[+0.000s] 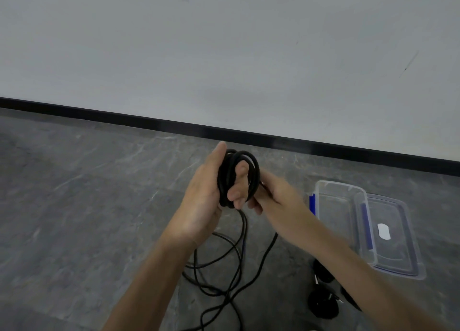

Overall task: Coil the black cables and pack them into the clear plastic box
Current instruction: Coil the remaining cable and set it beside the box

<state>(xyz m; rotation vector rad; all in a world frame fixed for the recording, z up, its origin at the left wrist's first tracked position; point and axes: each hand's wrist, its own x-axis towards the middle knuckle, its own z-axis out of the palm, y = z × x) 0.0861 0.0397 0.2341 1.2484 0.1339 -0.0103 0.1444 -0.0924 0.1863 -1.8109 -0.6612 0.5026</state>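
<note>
Facing a pale grey wall (224,44), filling the whole upper half. Noticing a thin dark scratch (408,64) slanting on it at far right. Following a black skirting board (124,118) running along the foot of the wall, sloping down from left to right. Looking down on a grey floor (74,206), veined with pale streaks like stone.

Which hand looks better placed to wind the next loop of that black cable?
Probably the right hand: it holds the loose strand of the thin black cable right beside the coil, while the left hand is busy with its grip around that coil.
</note>
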